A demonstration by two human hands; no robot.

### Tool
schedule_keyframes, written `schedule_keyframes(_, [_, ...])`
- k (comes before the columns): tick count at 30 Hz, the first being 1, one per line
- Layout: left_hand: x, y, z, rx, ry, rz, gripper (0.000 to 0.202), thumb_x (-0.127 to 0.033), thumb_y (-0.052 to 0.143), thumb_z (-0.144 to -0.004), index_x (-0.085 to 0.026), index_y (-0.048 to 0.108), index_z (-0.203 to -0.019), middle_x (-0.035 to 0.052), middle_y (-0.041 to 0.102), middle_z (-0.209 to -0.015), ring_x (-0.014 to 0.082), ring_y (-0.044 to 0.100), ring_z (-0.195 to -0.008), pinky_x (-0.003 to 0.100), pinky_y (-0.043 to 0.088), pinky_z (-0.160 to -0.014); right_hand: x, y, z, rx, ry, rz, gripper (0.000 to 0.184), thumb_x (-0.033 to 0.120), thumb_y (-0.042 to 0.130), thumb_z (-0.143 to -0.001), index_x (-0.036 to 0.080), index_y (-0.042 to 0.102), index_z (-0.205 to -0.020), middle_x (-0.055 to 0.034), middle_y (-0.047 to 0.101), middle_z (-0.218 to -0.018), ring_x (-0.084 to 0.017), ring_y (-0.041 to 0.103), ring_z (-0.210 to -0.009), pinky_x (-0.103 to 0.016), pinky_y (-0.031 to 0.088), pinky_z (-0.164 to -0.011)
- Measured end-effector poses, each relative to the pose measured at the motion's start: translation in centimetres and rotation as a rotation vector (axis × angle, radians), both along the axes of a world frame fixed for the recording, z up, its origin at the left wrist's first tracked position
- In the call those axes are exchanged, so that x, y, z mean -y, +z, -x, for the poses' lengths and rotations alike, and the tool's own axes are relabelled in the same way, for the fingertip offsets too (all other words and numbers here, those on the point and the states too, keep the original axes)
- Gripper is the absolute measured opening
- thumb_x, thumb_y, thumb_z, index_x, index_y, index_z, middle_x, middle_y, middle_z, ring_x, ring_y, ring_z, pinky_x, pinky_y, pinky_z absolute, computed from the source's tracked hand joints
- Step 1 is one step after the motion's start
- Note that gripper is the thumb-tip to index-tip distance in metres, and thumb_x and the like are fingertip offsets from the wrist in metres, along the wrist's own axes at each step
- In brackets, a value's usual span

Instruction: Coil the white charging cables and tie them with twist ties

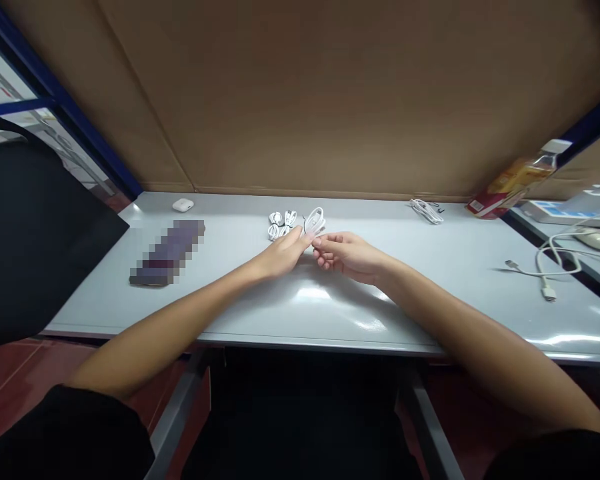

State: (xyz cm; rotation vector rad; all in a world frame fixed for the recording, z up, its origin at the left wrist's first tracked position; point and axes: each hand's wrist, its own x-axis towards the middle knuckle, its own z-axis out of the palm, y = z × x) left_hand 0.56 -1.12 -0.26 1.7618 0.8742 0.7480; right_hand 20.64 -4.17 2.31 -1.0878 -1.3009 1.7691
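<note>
A coiled white cable [315,220] stands up from my left hand [286,253], whose fingers are closed around its lower part. Thumb and fingers of my right hand [347,255] are pinched together right beside the coil, near my left thumb; what they grip, if anything, is too small to make out. A thin dark tie [304,223] shows at the left of the held coil. Just beyond my left hand, two bundled white cables [282,225] lie side by side on the grey table [240,313], bound with dark ties.
Another white cable bundle [427,211] lies at the back right, near a leaning drink bottle [517,180]. Loose cables [543,270] trail over the right side. At left are a white earbud case [183,205] and a blurred dark object [169,255]. A cardboard wall [330,100] closes the back.
</note>
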Motion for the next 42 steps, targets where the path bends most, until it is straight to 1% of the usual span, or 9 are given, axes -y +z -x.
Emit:
schedule_keyframes(5, [-0.2, -0.3, -0.3, 0.062, -0.074, 0.062, 0.047, -0.065, 0.046, -0.102, -0.022, 0.041, -0.085, -0.0035, 0.037, -0.07, 0.011, 0.029, -0.057, 0.027, 0.025, -0.053, -0.5, -0.5, -0.4, -0.025, -0.012, 0.026, 0.026, 0.036, 0.083, -0.083, 0.017, 0.066, -0.075, -0.0013, 0.061, -0.075, -0.011, 0.054, -0.067, -0.024, 0.048, -0.061])
schedule_keyframes(8, [-0.3, 0.3, -0.3, 0.118, -0.163, 0.154, 0.046, -0.064, 0.052, -0.1, -0.021, 0.041, -0.085, -0.005, 0.032, -0.069, 0.0095, 0.024, -0.055, 0.026, 0.02, -0.049, -0.8, -0.8, -0.9, 0.0, -0.017, -0.158, 0.024, 0.032, 0.082, -0.081, 0.019, 0.067, -0.094, -0.0015, 0.063, -0.083, -0.012, 0.057, -0.07, -0.025, 0.049, -0.061])
schedule_keyframes(11, [-0.2, 1.2, -0.1, 0.101, -0.263, 0.232, 0.047, -0.063, 0.058, -0.097, -0.021, 0.042, -0.084, -0.0051, 0.032, -0.069, 0.0093, 0.023, -0.053, 0.025, 0.016, -0.048, -1.1, -0.8, -1.6, 0.043, 0.066, -0.447, 0.062, 0.028, 0.085, -0.078, 0.026, 0.056, -0.133, -0.0037, 0.067, -0.107, -0.017, 0.065, -0.09, -0.029, 0.056, -0.074])
schedule_keyframes(14, [0.2, 1.9, 0.2, 0.067, -0.346, 0.272, 0.047, -0.061, 0.06, -0.096, -0.021, 0.041, -0.08, -0.0045, 0.032, -0.068, 0.0097, 0.024, -0.054, 0.025, 0.018, -0.048, -1.3, -0.7, -2.3, 0.124, 0.175, -0.694, 0.079, 0.031, 0.087, -0.077, 0.028, 0.049, -0.146, -0.0084, 0.065, -0.125, -0.023, 0.065, -0.11, -0.037, 0.057, -0.087])
schedule_keyframes(19, [0.4, 2.2, 0.4, 0.074, -0.408, 0.295, 0.043, -0.057, 0.06, -0.098, -0.02, 0.045, -0.082, -0.0038, 0.032, -0.069, 0.0098, 0.024, -0.055, 0.026, 0.019, -0.05, -1.3, -0.1, -2.7, 0.271, 0.169, -0.943, 0.051, 0.032, 0.083, -0.08, 0.022, 0.064, -0.127, -0.0105, 0.066, -0.123, -0.023, 0.067, -0.1, -0.036, 0.057, -0.082])
schedule_keyframes(24, [0.1, 2.1, 0.7, 0.153, -0.428, 0.364, 0.034, -0.051, 0.06, -0.099, -0.019, 0.053, -0.093, -0.0043, 0.029, -0.071, 0.009, 0.023, -0.054, 0.024, 0.017, -0.049, -1.3, 0.3, -2.8, 0.387, 0.09, -1.113, 0.019, 0.034, 0.078, -0.086, 0.021, 0.072, -0.098, -0.006, 0.065, -0.102, -0.017, 0.061, -0.085, -0.03, 0.053, -0.074])
schedule_keyframes(28, [0.1, 2.0, 0.8, 0.189, -0.391, 0.387, 0.041, -0.056, 0.055, -0.1, -0.018, 0.051, -0.087, -0.0034, 0.035, -0.069, 0.0083, 0.025, -0.052, 0.023, 0.019, -0.047, -1.4, 0.0, -2.4, 0.358, -0.001, -1.135, 0.022, 0.042, 0.077, -0.089, 0.021, 0.075, -0.087, -0.0041, 0.066, -0.089, -0.014, 0.056, -0.072, -0.029, 0.049, -0.063])
schedule_keyframes(33, [0.2, 2.0, 0.5, 0.148, -0.368, 0.367, 0.048, -0.061, 0.051, -0.101, -0.017, 0.051, -0.081, -0.003, 0.038, -0.064, 0.0082, 0.032, -0.048, 0.021, 0.021, -0.044, -1.5, -0.6, -2.1, 0.268, 0.004, -1.007, 0.027, 0.047, 0.076, -0.089, 0.021, 0.078, -0.083, -0.004, 0.072, -0.081, -0.016, 0.06, -0.071, -0.03, 0.046, -0.062])
schedule_keyframes(42, [0.3, 0.9, 0.0, 0.174, -0.381, 0.474, 0.05, -0.056, 0.044, -0.104, -0.017, 0.049, -0.072, -0.0033, 0.036, -0.057, 0.0071, 0.028, -0.042, 0.019, 0.021, -0.041, -1.4, -1.0, -2.0, 0.25, 0.004, -1.036, 0.024, 0.038, 0.073, -0.093, 0.02, 0.077, -0.078, -0.0009, 0.067, -0.069, -0.014, 0.051, -0.063, -0.029, 0.039, -0.058])
